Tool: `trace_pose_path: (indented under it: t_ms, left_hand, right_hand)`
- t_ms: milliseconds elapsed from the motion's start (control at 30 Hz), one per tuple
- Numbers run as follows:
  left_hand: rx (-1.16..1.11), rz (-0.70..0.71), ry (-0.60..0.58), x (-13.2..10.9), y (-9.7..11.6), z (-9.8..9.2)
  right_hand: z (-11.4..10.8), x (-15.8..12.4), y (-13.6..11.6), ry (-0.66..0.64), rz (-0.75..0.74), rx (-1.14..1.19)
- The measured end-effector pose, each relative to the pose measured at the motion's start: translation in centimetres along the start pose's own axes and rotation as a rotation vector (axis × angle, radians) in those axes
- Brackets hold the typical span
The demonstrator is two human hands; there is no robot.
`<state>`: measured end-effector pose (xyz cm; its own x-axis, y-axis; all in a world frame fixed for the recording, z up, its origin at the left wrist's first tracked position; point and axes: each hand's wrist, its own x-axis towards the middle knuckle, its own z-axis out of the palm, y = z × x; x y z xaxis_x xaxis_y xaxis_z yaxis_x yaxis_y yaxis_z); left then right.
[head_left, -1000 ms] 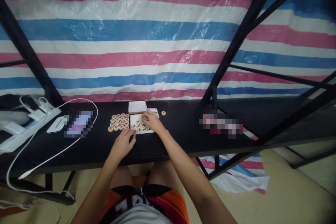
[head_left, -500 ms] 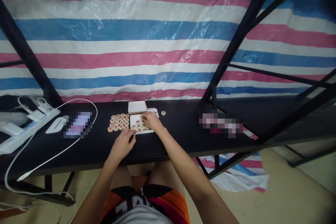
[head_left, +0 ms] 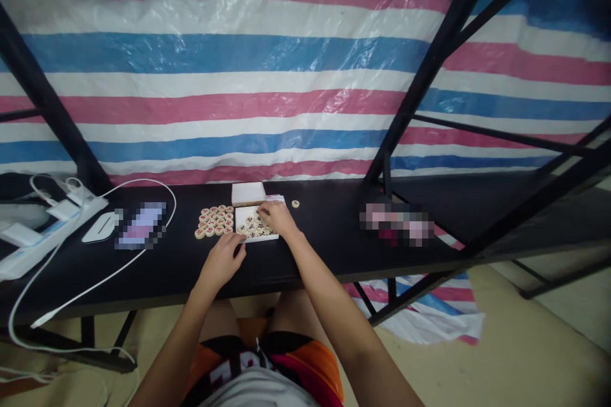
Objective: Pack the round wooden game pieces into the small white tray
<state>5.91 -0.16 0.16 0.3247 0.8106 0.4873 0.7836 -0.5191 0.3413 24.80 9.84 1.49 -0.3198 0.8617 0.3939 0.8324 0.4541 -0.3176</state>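
A shallow white box (head_left: 242, 213) on the black table holds several round, pale Chinese chess pieces (head_left: 251, 227) with dark characters. My right hand (head_left: 278, 216) reaches over its right side, fingers closed at a piece near the back of the pile; the fingertips partly hide it. At the box's front left corner rests my left hand (head_left: 224, 259), thumb apart from the fingers, fingertips touching the edge. Just left of the box, Chinese chess pieces with red characters (head_left: 214, 221) lie in neat rows. One loose piece (head_left: 295, 203) sits to the right.
Behind the open box stands a white box lid (head_left: 249, 193), with a printed card (head_left: 275, 198) beside it. A blurred phone (head_left: 142, 225), a white cable (head_left: 112, 278) and a power strip (head_left: 79, 219) occupy the left. Blurred pinkish items (head_left: 396, 222) lie right, near a black metal post (head_left: 405, 108).
The view has shifted slightly. My right hand has moved only a little over the pieces in the box; my left hand stays at the corner.
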Motion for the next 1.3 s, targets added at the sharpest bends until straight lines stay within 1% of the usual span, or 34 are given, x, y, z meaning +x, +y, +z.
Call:
trace_pose_path:
  t_ms: [33,100,200,267,300,333,400,467,567,600,667,733,767,900,1000,1067,1133,1233,1300]
  left_hand:
    - [-0.002,0.001,-0.001,0.0,0.0,0.0]
    - [-0.003,0.0,-0.001,0.0,-0.1,0.1]
    - [-0.007,-0.001,0.007,-0.1,-0.1,0.0]
    - [-0.013,-0.003,0.014,-0.1,-0.1,0.0]
    - [-0.016,-0.005,0.015,-0.1,-0.1,0.0]
    - [-0.018,-0.007,0.016,-0.1,-0.1,0.0]
    - [-0.019,-0.009,0.013,-0.1,0.0,0.0]
    - [-0.017,-0.01,0.009,-0.1,-0.1,0.0]
    - [-0.02,-0.011,0.002,-0.1,-0.2,0.1]
    - [-0.021,-0.011,0.0,-0.2,-0.2,0.1]
    - [-0.024,-0.01,-0.004,-0.2,-0.2,0.1]
    - [-0.025,-0.01,-0.006,-0.1,-0.2,0.0]
    - [-0.025,-0.009,-0.005,-0.1,-0.2,0.0]
    - [-0.02,-0.007,-0.001,-0.1,0.0,-0.1]
    - [-0.017,-0.013,-0.004,-0.1,-0.1,0.0]
    - [-0.017,-0.014,-0.005,-0.1,-0.2,0.1]
    - [-0.016,-0.011,-0.005,-0.1,-0.3,0.2]
    - [-0.019,-0.009,-0.008,0.0,-0.4,0.2]
    - [-0.018,-0.011,-0.017,0.0,-0.4,0.2]
  right_hand:
    - [-0.1,-0.2,0.5,0.039,0.027,0.012]
    - [-0.3,-0.9,1.7,0.131,0.146,-0.007]
    - [-1.0,-1.9,4.0,0.252,0.471,-0.105]
    - [-1.4,-2.5,5.2,0.267,0.663,-0.139]
    - [-1.6,-2.7,5.6,0.245,0.719,-0.141]
    - [-1.6,-2.8,5.9,0.215,0.749,-0.14]
    - [-1.6,-2.9,6.0,0.169,0.762,-0.137]
    - [-1.4,-2.8,5.8,0.19,0.76,-0.144]
    - [-1.1,-2.5,5.6,0.236,0.7,-0.154]
    - [-1.0,-2.4,5.5,0.219,0.662,-0.157]
    - [-0.8,-2.3,5.5,0.145,0.605,-0.165]
    - [-0.7,-2.3,5.4,0.09,0.603,-0.18]
    - [-0.7,-2.3,5.4,0.084,0.614,-0.189]
    - [-0.9,-2.4,5.0,0.118,0.637,-0.205]
    - [-1.1,-2.3,4.3,0.168,0.596,-0.181]
    - [-1.1,-2.0,3.4,0.221,0.489,-0.158]
    - [-1.0,-1.6,1.9,0.248,0.304,-0.118]
    - [-0.5,-0.9,-0.9,0.181,0.0,-0.014]
    - [0.1,-0.5,-2.9,0.093,-0.137,0.031]
